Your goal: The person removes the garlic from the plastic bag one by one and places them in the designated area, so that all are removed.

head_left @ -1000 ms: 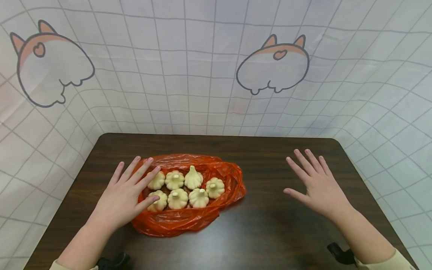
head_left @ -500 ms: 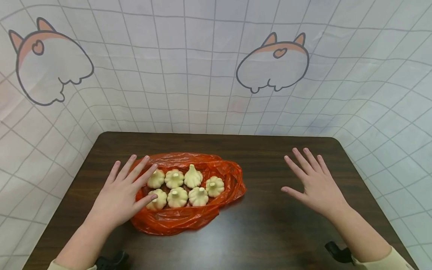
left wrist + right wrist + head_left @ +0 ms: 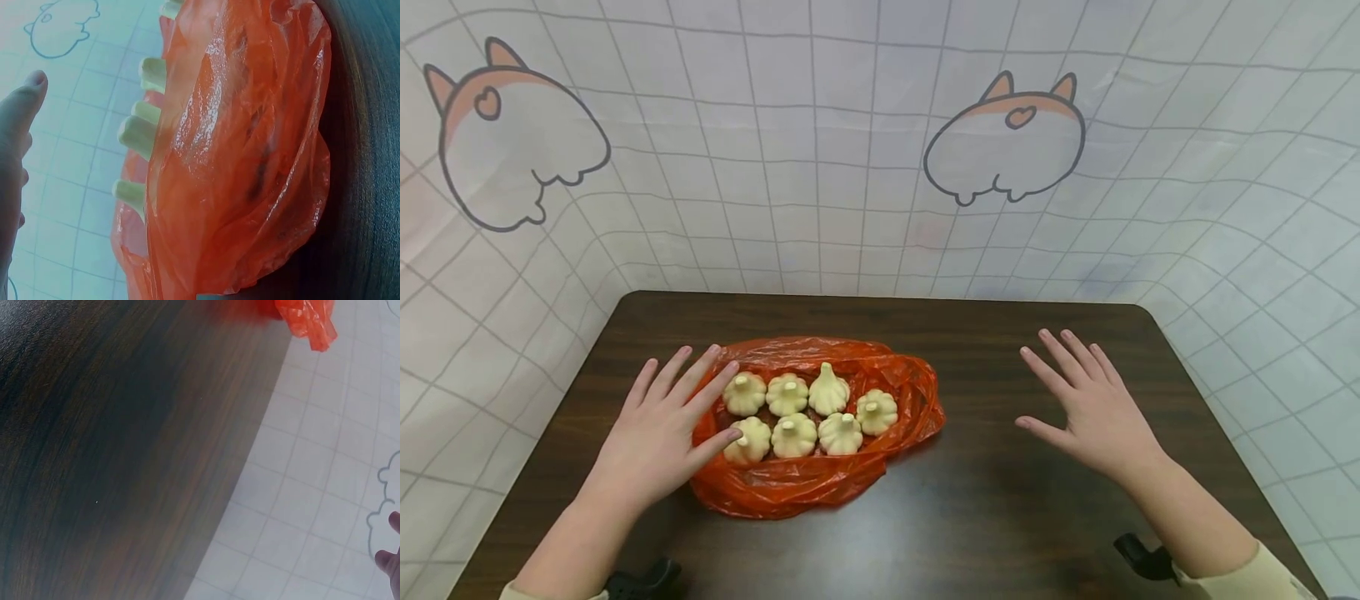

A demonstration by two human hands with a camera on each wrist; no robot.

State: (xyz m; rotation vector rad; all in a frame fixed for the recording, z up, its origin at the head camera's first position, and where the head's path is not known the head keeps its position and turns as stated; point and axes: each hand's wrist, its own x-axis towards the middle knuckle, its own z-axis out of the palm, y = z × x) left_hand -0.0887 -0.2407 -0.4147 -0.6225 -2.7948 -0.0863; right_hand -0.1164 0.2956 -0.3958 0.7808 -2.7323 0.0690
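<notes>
An opened red plastic bag (image 3: 805, 492) lies on the table left of the middle, its rim folded down around several pale garlic bulbs (image 3: 794, 435). Most bulbs have their stems up, in two rough rows. My left hand (image 3: 655, 442) hovers at the bag's left edge with fingers spread, its thumb overlapping a front bulb in the head view. In the left wrist view the bag's side (image 3: 237, 150) fills the middle, with stems (image 3: 137, 134) poking out past it. Far to the right, my right hand (image 3: 1101, 412) is held over the table, fingers spread and holding nothing.
The dark wooden table (image 3: 970, 500) has rounded far corners. A white grid-patterned curtain (image 3: 850, 167) with cartoon drawings hangs behind it and along both sides. Black straps or mounts (image 3: 1146, 557) show at both wrists.
Both hands have drifted slightly to the left, fingers still spread. The left thumb now covers less of the front bulb. The bag and garlic lie as before.
</notes>
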